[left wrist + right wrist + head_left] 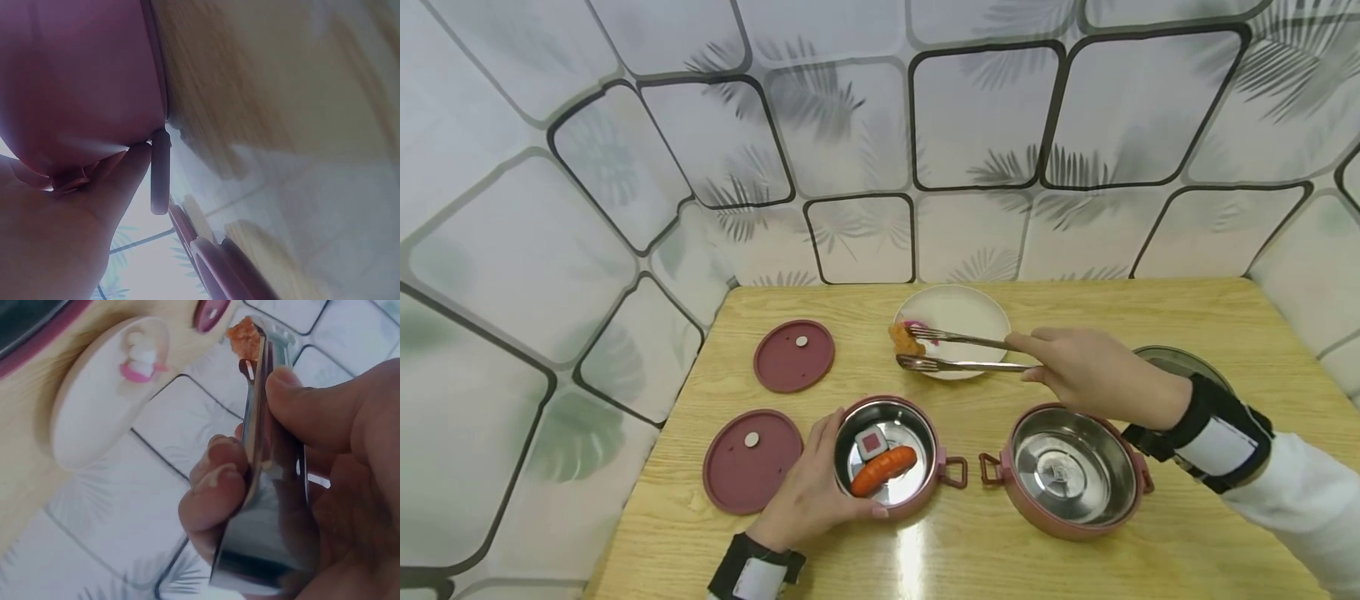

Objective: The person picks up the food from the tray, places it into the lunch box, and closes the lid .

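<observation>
The right hand (1078, 371) has a proper grip on metal tongs (269, 519), thumb on one side and fingers on the other, and the fork-style tips pinch a golden, crumbly-looking chunk (906, 340). That chunk is out at the far end of the tongs, over the left edge of the cream plate (985, 325), and the right wrist view makes it look lifted.

Handling-wise, I'd guess it's light, with a rough coating that gives the tines something to bite. Probably not slippery, but squeeze too hard and I'd expect crumbs or a crushed edge. Best hold imo is across the thick middle with light, even pressure, so it doesn't pivot.

The left hand (816, 483) holds the left pot (917, 502) round its side, thumb along the near edge. Decent spot, since a thin steel bowl like that looks stiff but likely slides easily on wood. Inside are a red sausage (883, 471), which looks smooth and maybe slick (grab it mid-length), and a white square piece (872, 442) touching it.

Further out: the right pot (1075, 525), plus two maroon lids (752, 462) on the left.
</observation>
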Demonstrator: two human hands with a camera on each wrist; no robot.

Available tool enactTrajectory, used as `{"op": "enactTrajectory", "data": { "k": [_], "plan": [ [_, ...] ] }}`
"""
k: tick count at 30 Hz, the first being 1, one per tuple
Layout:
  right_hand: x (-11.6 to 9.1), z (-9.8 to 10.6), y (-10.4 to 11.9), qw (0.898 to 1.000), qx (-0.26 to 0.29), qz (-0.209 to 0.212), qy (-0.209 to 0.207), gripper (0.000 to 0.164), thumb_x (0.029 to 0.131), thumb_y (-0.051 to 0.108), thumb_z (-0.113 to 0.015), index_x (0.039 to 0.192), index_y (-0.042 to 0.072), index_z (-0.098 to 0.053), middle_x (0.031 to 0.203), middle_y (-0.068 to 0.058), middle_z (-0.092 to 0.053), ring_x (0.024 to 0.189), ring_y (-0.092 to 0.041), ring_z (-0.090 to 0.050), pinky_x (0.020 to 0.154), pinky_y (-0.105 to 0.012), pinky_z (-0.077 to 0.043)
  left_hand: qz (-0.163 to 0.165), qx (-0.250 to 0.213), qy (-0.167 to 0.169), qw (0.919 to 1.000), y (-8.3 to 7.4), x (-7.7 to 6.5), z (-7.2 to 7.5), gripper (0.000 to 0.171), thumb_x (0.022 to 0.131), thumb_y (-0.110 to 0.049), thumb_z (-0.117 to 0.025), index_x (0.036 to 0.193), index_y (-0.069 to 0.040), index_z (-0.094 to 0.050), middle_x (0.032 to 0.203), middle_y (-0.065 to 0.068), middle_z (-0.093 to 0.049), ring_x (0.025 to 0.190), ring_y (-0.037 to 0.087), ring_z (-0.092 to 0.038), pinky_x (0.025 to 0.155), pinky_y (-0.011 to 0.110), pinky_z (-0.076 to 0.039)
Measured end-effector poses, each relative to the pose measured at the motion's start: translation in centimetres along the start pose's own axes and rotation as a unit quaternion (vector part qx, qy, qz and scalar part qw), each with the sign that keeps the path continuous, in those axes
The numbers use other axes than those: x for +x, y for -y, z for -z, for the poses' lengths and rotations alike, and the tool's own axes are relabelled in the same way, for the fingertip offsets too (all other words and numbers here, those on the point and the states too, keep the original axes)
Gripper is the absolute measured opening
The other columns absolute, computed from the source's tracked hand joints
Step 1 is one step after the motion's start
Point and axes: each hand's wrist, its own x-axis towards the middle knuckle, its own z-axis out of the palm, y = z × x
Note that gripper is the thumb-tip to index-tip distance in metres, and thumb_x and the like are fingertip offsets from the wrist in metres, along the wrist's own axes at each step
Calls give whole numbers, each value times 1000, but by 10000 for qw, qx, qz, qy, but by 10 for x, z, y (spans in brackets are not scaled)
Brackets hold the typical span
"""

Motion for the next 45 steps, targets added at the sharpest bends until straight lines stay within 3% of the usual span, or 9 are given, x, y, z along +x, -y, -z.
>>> {"op": "enactTrajectory", "data": {
  "k": [5,11,20,33,38,45],
  "plan": [
    [2,8,16,9981,-267,557,-65,42,81,23,-65,120,11,-55,80,5,-52,53,-2,-36,47,-18,-36,-92,-16,45,9999,0,0,0,127,42,-77,-67,143,-31,-4,142,-4,-22,118,17,-43,90,38,-44],
    [3,12,31,9879,-879,1267,177,48,80,29,-66,123,14,-52,97,2,-58,73,-10,-56,50,-23,-47,-59,-82,29,9999,0,0,1,128,42,-76,-68,143,-31,-3,139,-1,-26,120,17,-41,93,38,-42],
    [7,8,36,9724,-1220,1986,54,53,72,5,-65,122,16,-52,95,2,-59,74,-14,-56,53,-26,-44,-86,-7,6,10000,-1,0,2,128,42,-77,-67,143,-31,-3,143,-4,-22,120,18,-41,91,38,-43],
    [12,3,36,9603,-1533,2325,-163,53,69,7,-68,119,15,-51,93,0,-60,78,-16,-56,59,-27,-42,1,-3,1,10000,-2,0,2,128,41,-78,-66,143,-32,-5,141,-6,-22,119,16,-41,91,37,-43],
    [13,2,35,9631,-1597,2163,131,56,71,9,-68,123,18,-50,96,-1,-58,80,-17,-54,65,-30,-42,29,-13,-6,10000,-1,0,1,128,41,-76,-68,143,-32,-5,141,-7,-22,118,16,-42,91,37,-43],
    [13,4,34,9711,-1411,1835,577,54,79,27,-66,129,23,-47,97,2,-56,79,-13,-52,68,-29,-42,-2,-27,-12,10000,-1,0,1,128,41,-75,-69,143,-32,-5,142,-7,-22,119,16,-41,92,37,-43]
  ]
}}
